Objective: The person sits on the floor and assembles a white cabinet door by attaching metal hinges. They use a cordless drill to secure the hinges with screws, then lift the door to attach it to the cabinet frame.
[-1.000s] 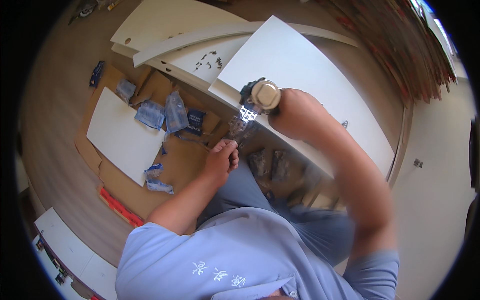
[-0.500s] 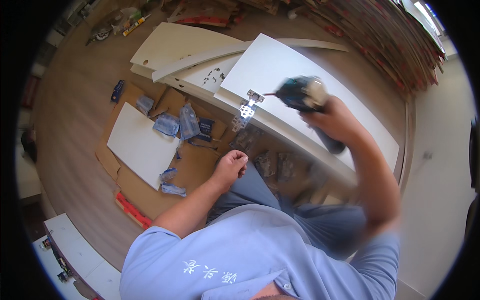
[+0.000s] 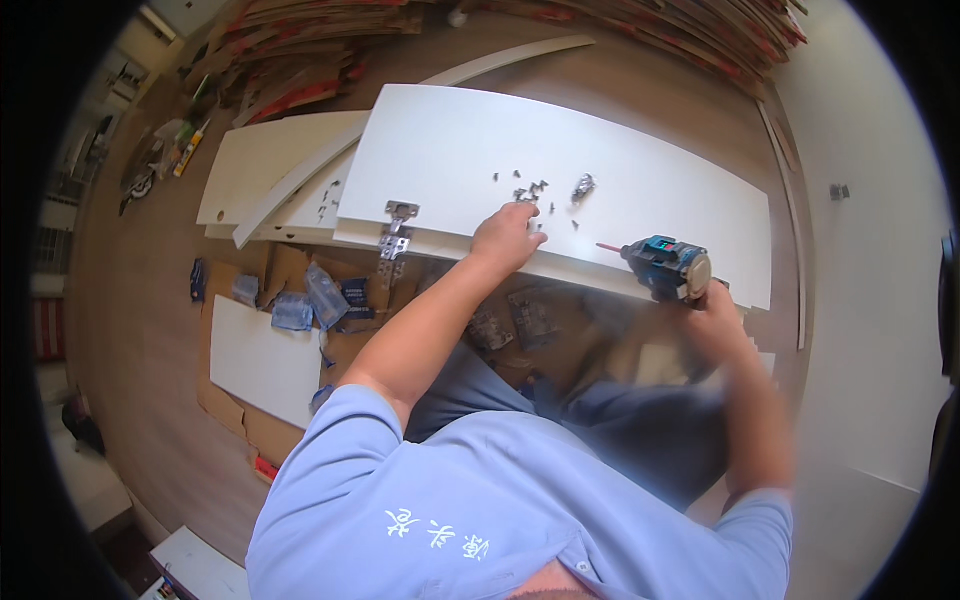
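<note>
A long white panel (image 3: 440,150) lies across in front of me. Loose small screws (image 3: 540,187) are scattered on its middle, and my left hand (image 3: 505,240) reaches over the near edge to them. Its fingertips are at the pile and the thumb stands apart. My right hand (image 3: 718,318) grips a black and teal cordless drill (image 3: 668,268), whose bit points left above the panel's right part. A metal cabinet hinge (image 3: 396,235) sits at the panel's near left, its arm overhanging the edge. A small shiny bundle (image 3: 583,186) lies right of the screws.
Other white boards (image 3: 285,130) and a long curved-looking strip (image 3: 300,185) lie at left. Plastic packets (image 3: 292,312) and a smaller white panel (image 3: 262,350) rest on cardboard. Stacked flat cardboard (image 3: 680,35) lines the back; a white wall (image 3: 860,290) stands at right.
My left hand has gone from above my lap to the screws on the panel, its fingers opening from a curl. The drill has moved right, away from the hinge. The view has shifted.
</note>
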Demonstrator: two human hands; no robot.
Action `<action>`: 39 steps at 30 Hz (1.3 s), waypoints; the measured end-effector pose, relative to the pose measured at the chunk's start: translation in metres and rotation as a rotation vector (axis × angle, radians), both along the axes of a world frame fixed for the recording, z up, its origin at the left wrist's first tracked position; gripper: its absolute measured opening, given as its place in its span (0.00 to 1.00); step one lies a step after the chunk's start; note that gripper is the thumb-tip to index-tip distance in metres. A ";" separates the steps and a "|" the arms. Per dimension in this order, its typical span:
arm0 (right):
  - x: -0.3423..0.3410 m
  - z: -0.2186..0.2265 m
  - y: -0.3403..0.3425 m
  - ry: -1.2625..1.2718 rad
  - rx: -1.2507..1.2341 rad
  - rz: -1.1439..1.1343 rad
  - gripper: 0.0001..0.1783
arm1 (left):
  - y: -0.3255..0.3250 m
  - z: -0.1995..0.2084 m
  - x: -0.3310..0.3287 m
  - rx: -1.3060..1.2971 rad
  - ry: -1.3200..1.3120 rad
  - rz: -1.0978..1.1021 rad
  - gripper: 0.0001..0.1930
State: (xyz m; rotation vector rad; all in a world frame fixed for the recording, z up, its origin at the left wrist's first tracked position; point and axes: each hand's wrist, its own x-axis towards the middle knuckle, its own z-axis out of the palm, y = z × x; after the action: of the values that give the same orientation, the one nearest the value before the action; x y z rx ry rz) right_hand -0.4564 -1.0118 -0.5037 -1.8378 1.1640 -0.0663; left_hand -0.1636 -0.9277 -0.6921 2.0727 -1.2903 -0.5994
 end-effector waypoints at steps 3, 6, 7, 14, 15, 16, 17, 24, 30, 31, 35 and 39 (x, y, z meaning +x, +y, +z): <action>-0.010 -0.015 -0.010 -0.038 0.032 0.012 0.15 | -0.018 -0.004 -0.005 0.115 -0.101 -0.030 0.15; -0.012 -0.025 -0.014 -0.106 0.087 0.029 0.16 | -0.010 -0.005 -0.007 -0.003 0.057 -0.032 0.11; -0.011 -0.025 -0.014 -0.121 0.113 0.031 0.16 | -0.005 -0.003 -0.009 -0.008 0.415 0.018 0.10; 0.025 -0.006 -0.012 -0.236 0.428 -0.003 0.17 | 0.039 0.021 -0.026 -0.241 1.776 0.259 0.06; 0.032 -0.005 -0.011 -0.241 0.443 0.009 0.18 | 0.042 0.022 -0.025 -0.262 1.825 0.284 0.06; 0.038 -0.004 -0.011 -0.246 0.457 0.020 0.18 | 0.046 0.022 -0.024 -0.284 1.876 0.306 0.06; 0.043 -0.002 -0.010 -0.233 0.464 0.031 0.18 | 0.049 0.021 -0.023 -0.284 1.871 0.315 0.06; 0.075 -0.017 -0.002 -0.236 0.513 0.045 0.21 | 0.058 0.007 -0.007 -0.328 2.027 0.360 0.07; 0.107 -0.038 0.008 -0.370 0.577 0.006 0.23 | 0.070 0.016 0.011 -0.415 1.953 0.396 0.07; 0.113 -0.039 0.010 -0.405 0.587 0.013 0.23 | 0.076 0.019 0.015 -0.354 1.808 0.378 0.08; 0.139 -0.039 0.015 -0.326 0.513 0.021 0.20 | 0.130 0.021 0.048 -0.315 0.600 0.301 0.19; 0.176 -0.039 0.015 -0.042 0.378 0.129 0.17 | 0.171 0.012 0.108 -0.270 -0.211 0.420 0.30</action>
State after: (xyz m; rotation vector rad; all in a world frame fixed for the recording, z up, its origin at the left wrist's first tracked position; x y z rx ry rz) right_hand -0.2801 -0.9973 -0.5425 -1.5623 0.9523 0.1770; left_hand -0.0557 -0.7571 -0.6799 2.1252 -0.9364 -0.0198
